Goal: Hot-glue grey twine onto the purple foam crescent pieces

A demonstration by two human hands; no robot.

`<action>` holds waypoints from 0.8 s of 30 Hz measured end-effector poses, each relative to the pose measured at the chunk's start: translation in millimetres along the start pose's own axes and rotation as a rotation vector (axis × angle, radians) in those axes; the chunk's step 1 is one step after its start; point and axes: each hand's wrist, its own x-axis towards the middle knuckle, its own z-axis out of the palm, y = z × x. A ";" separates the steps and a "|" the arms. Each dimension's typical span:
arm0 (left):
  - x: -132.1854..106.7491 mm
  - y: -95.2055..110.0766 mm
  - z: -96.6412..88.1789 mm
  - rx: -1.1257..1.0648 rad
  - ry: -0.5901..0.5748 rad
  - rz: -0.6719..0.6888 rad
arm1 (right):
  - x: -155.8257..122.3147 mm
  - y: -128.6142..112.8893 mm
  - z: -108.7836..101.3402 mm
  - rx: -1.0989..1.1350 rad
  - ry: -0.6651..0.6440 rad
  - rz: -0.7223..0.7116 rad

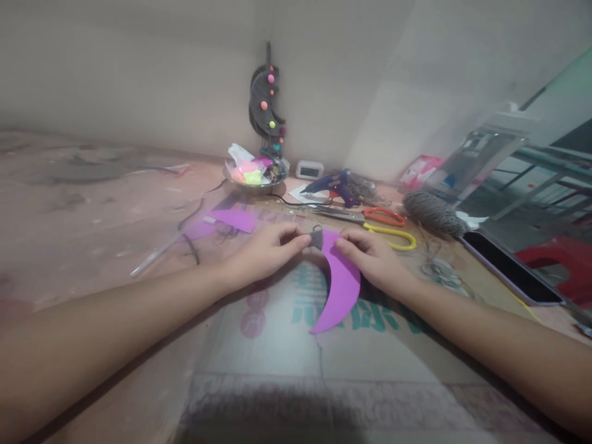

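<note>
A purple crescent moon cutout (343, 280) is held up between my two hands, its lower tip pointing down and left. Dark grey yarn (316, 238) is wrapped round its upper end. My left hand (277, 246) pinches that wrapped end between thumb and fingers. On the crescent's right edge, my right hand (370, 256) grips just below the top with thumb in front; its other fingers are partly hidden behind. A loose strand of yarn hangs below the cutout over the printed cardboard (277, 364).
Scissors (365, 222), a glue gun (335, 187), a grey yarn ball (430, 211) and a phone (511, 268) lie beyond and right. A metal bowl (254, 187) holds colourful bits below a decorated crescent (266, 102) on the wall. Purple scraps (234, 219) lie left.
</note>
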 end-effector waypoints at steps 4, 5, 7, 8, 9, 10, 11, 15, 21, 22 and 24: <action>0.6 1.0 -0.5 -0.002 -0.046 0.067 | -1.7 0.7 1.4 -0.055 -0.039 -0.013; 0.8 1.4 -0.3 -0.004 -0.059 0.084 | -2.0 0.0 2.1 -0.060 -0.040 -0.014; 1.1 2.0 0.2 0.003 -0.063 0.100 | -2.5 -2.4 3.8 -0.083 -0.056 -0.033; 1.1 2.2 0.4 0.012 -0.056 0.096 | -2.6 -3.8 4.8 -0.102 -0.062 -0.052; 1.1 2.3 0.6 0.020 -0.049 0.090 | -2.7 -5.2 5.7 -0.123 -0.068 -0.075; 1.0 2.4 0.8 0.027 -0.045 0.082 | -2.7 -6.3 6.5 -0.146 -0.070 -0.096; 0.8 2.4 0.8 0.031 -0.046 0.076 | -2.7 -7.1 7.2 -0.166 -0.069 -0.112; -0.4 3.5 0.9 0.027 -0.064 0.062 | -2.6 -7.7 8.5 -0.200 -0.078 -0.124; -0.7 3.3 1.6 -0.034 -0.066 0.058 | -3.0 -6.0 9.5 -0.224 -0.079 -0.141; -0.4 2.5 1.7 -0.046 -0.067 0.060 | -2.9 -5.8 9.4 -0.224 -0.077 -0.137; 0.2 0.5 1.5 -0.073 -0.071 0.064 | -2.7 -5.7 8.7 -0.211 -0.066 -0.114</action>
